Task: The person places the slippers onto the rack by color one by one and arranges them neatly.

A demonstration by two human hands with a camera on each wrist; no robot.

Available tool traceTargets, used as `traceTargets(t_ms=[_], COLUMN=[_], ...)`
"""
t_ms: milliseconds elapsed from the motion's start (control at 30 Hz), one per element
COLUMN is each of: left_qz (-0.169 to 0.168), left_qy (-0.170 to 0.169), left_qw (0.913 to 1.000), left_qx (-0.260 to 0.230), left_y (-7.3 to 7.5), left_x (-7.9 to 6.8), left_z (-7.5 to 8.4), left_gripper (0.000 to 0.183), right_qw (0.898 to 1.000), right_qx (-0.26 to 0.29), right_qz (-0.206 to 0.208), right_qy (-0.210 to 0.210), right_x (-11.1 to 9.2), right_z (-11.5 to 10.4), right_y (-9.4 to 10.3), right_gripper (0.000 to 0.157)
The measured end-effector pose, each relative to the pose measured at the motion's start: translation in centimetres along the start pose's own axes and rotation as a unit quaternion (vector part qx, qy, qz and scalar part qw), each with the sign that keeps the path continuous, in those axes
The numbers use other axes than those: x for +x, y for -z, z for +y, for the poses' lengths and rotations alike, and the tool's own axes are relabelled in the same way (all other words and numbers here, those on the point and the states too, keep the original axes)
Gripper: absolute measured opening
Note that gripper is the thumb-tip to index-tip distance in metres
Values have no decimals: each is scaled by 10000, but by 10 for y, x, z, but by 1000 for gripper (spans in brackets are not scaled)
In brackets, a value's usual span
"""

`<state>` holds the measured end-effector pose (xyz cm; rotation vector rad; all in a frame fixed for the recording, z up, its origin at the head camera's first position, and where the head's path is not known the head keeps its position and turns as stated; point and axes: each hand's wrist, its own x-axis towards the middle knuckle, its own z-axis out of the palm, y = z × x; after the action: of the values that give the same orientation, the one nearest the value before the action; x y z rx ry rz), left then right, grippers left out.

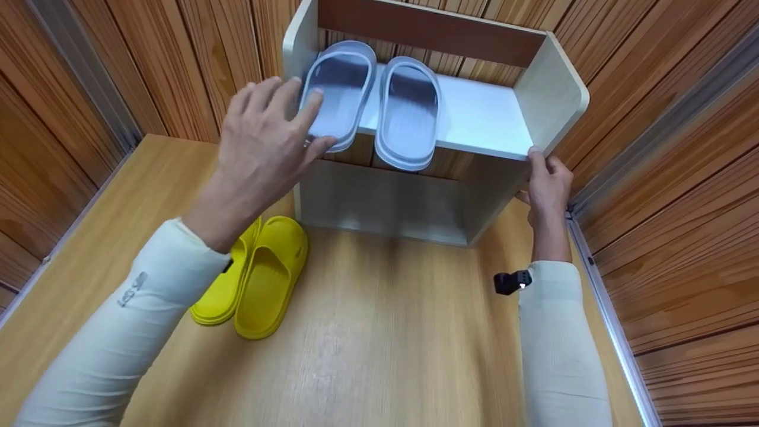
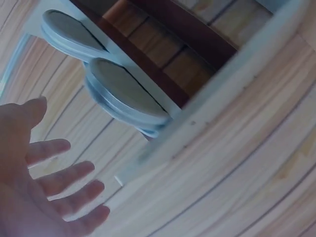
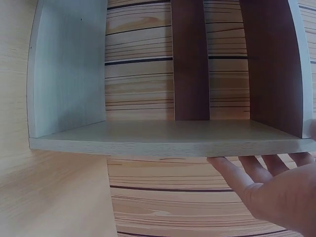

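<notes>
Head view, rounded grey slippers (image 1: 409, 127), flat-panelled shelf (image 1: 483, 115)

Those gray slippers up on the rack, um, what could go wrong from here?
The gray slippers jut past the front edge of the upper shelf, so a bump could tip one off. The left grip, fingers spread close to the left slipper, might knock it. The right grip holds the side of the rack; a tug there might jolt both slippers.
</notes>
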<state>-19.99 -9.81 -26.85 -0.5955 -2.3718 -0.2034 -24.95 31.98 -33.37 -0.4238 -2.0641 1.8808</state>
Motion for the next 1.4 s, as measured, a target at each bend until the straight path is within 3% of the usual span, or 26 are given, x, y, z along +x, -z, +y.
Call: traceTargets(t_ms=[133,300,467,667,833,933,1100,1267,1400], left_qz=[-217,-225,-733,-1427,-1373,-1420,-1785,-2196,-2549], left_qy=[262,504,935,1621,2128,2243,2323,2584,2834], left_qw=[9991,9976,9927,9763,9669,9627,9523,9346,9153], left_qx=[258,414,208,-99,-317,-521,-856,-1074,-1302], left_y=[4,2,-6,-15,-26,-35,-52,-67,-78], left_x=[-16,-42,-73,-99,-121,-134,-155,-173,-187], left_z=[-12,-24,-34,-43,-51,-56,-64,-72,-79], left_gripper=[66,69,71,75,77,77,78,82,85], right_qw=[9999,9996,9984,9982,9961,9945,9941,9936,9937], right_qx=[-52,-73,-174,-135,-80,-165,-218,-164,-144], right_qz=[-153,-251,-461,-544,-875,-1016,-1048,-1106,-1103], right_qy=[-27,-97,-265,-200,43,184,175,166,143], right_x=[0,-1,-2,-1,3,4,3,4,4], right_z=[-2,2,8,10,8,9,10,10,9], right_y=[-1,-1,3,4,2,0,1,1,1], right_gripper=[45,48,52,51,54,56,57,55,56])
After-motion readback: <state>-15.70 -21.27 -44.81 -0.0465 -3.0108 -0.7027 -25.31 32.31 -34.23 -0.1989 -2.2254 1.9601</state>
